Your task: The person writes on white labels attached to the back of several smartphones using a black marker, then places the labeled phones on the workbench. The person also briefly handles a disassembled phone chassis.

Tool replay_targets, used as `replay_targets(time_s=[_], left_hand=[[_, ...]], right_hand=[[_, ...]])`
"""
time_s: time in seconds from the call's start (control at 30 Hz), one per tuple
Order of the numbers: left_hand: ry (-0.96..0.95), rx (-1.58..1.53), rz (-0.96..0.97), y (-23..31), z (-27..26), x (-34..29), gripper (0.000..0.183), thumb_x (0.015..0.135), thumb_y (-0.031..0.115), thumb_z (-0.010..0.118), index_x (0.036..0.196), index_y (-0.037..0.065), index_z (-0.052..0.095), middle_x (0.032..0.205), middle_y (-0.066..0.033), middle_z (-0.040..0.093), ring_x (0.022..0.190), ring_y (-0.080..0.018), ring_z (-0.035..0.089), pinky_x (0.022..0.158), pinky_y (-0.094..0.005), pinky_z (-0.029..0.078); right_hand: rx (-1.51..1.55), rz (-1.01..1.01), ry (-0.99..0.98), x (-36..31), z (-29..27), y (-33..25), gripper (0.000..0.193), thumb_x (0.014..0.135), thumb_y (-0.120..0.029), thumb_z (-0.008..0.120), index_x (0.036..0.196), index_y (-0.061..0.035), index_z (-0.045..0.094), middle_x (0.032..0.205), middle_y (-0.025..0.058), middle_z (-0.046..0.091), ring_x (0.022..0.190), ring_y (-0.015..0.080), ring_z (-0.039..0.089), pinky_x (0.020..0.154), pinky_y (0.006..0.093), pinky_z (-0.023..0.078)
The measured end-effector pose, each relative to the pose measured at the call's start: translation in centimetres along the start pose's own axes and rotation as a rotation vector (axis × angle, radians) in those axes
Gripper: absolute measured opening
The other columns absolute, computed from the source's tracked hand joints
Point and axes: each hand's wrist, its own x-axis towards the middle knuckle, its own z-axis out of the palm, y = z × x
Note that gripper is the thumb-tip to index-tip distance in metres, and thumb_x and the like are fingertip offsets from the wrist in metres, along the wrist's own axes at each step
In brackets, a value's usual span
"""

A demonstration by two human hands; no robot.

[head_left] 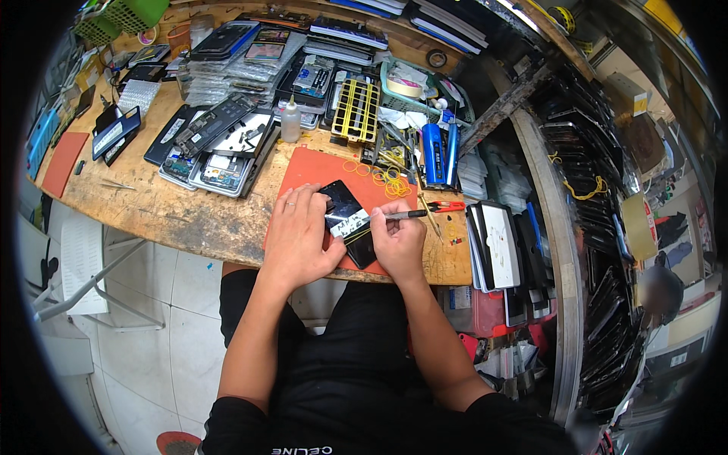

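A black smartphone [344, 203] lies aslant on an orange-red mat [302, 165] at the bench's front edge. Across its lower half is a white label [349, 225] with dark handwriting. My right hand [400, 240] grips a marker pen [407, 215], its tip side toward the label. My left hand [301, 233] rests flat with fingers stretched out at the phone's left side, thumb near the label. Below the label, a dark slab [362, 252] shows between my hands; whether it is the same phone I cannot tell. Yellow rubber bands [388, 182] lie beyond the phone.
Stacked phone parts [220, 144] and a clear dropper bottle [290, 121] stand beyond the mat. A yellow rack [356, 111], a green basket [425, 98] and a blue cylinder [435, 155] are at the back right. Red-handled pliers [446, 206] lie right. A metal post [557, 243] rises beside the bench.
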Motion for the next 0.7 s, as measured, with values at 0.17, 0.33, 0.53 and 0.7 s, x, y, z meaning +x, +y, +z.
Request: replay_targets(time_s=[0.17,0.33,0.53,0.7], left_hand=[[0.005,-0.003,-0.002,0.02,-0.09,0.0,0.058,0.076,0.026,0.073,0.122,-0.003,0.054,0.135,-0.0287,0.057,0.13,-0.0445,0.053,0.119,-0.054,0.034],[-0.002,-0.007,-0.005,0.09,-0.09,0.01,0.058,0.076,0.026,0.073,0.122,-0.003,0.054,0.135,-0.0286,0.057,0.13,-0.0443,0.053,0.119,-0.0539,0.034],[0.0,-0.002,0.0,0.05,-0.02,0.0,0.058,0.076,0.026,0.073,0.123,-0.003,0.054,0.136,-0.0286,0.057,0.131,-0.0441,0.053,0.119,-0.0538,0.034],[-0.007,-0.003,-0.008,0.04,-0.07,-0.03,0.058,0.076,0.026,0.074,0.123,-0.003,0.054,0.136,-0.0292,0.057,0.132,-0.0444,0.052,0.119,-0.0539,0.034]], right_hand=[[-0.034,-0.019,-0.013,-0.12,-0.21,0.09,0.016,0.098,-0.008,0.072,0.087,-0.0013,0.062,0.069,-0.0005,0.065,0.059,0.0029,0.057,0.053,0.0233,0.045],[-0.006,-0.001,0.015,-0.02,-0.08,0.19,0.015,0.098,-0.007,0.071,0.088,-0.0015,0.062,0.071,0.0001,0.065,0.06,0.0032,0.057,0.055,0.0236,0.046],[-0.035,-0.009,0.016,-0.05,-0.17,0.13,0.015,0.099,-0.008,0.071,0.089,-0.0015,0.062,0.072,0.0,0.065,0.061,0.0033,0.058,0.055,0.0235,0.046],[0.002,0.034,0.019,-0.11,-0.12,-0.12,0.014,0.099,-0.008,0.072,0.09,-0.0015,0.063,0.071,-0.0004,0.065,0.06,0.0032,0.057,0.055,0.0232,0.046]])
